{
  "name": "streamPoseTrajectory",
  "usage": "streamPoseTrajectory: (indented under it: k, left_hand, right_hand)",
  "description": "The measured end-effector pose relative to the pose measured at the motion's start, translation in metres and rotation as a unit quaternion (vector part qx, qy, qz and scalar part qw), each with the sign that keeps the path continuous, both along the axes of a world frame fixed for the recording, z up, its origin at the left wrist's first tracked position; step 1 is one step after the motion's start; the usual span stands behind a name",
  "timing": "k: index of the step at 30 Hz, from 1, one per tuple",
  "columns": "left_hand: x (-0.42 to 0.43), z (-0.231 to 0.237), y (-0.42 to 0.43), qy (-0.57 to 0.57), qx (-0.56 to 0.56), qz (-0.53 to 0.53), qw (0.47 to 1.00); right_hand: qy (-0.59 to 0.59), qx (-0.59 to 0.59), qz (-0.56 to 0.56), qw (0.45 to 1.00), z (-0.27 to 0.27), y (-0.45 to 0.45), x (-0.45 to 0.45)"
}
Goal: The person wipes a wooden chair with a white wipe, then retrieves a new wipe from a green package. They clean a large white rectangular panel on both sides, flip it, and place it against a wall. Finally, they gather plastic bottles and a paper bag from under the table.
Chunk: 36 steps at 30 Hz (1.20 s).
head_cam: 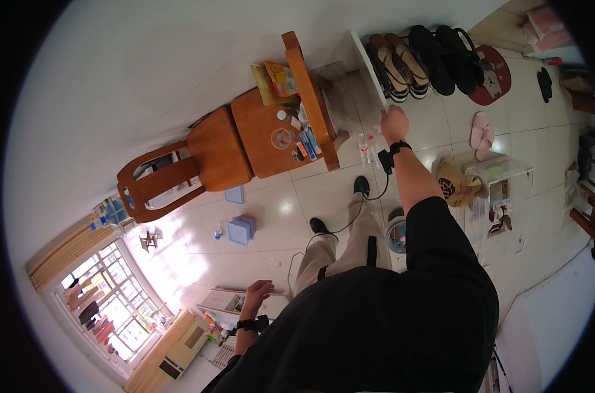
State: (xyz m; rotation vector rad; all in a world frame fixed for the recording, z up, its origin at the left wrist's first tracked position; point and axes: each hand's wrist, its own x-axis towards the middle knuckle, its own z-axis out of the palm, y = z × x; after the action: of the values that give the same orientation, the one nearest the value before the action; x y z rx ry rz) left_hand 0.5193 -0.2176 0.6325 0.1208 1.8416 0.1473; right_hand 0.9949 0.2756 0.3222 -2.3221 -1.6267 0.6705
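My right hand (394, 125) is out in front of me, fingers curled around the near end of a white panel (368, 69). Beside that panel stand brown-and-black sandals (398, 61) and several black shoes (437, 61) in a row. What supports the shoes is largely hidden. My left hand (258, 294) hangs low at my side with its fingers apart and nothing in it. Both wrists wear black straps with small devices, and a cable runs down from the right one.
Wooden chairs (219, 147) line the wall, one loaded with packets and small boxes. On the floor are plastic bottles (367, 147), a blue bin (396, 238), a lidded storage box (241, 230), a paper bag (454, 185), pink slippers (481, 135) and a red mat (496, 76).
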Motion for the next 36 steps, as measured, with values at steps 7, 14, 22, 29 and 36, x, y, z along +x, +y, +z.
streamPoseTrajectory:
  k: [7,14,22,29,36]
  left_hand:
    - [0.006,-0.008,0.015,0.007,0.035,-0.007,0.999]
    - [0.006,-0.011,0.017,0.005,0.037,-0.018,0.999]
    - [0.004,-0.009,0.008,0.019,0.028,0.003,0.999]
    - [-0.002,-0.018,-0.003,0.000,0.048,0.010,0.999]
    - [-0.018,-0.043,-0.003,-0.011,0.071,0.012,0.997]
  right_hand:
    - [0.008,-0.036,-0.004,0.999,0.008,0.003,0.008]
    - [0.011,-0.057,-0.031,0.998,0.030,0.007,0.020]
    - [-0.007,-0.113,-0.026,0.993,0.037,-0.009,0.046]
    - [-0.004,-0.078,-0.040,0.996,0.054,-0.030,0.054]
    - [0.031,0.109,-0.049,0.992,0.106,-0.062,0.064]
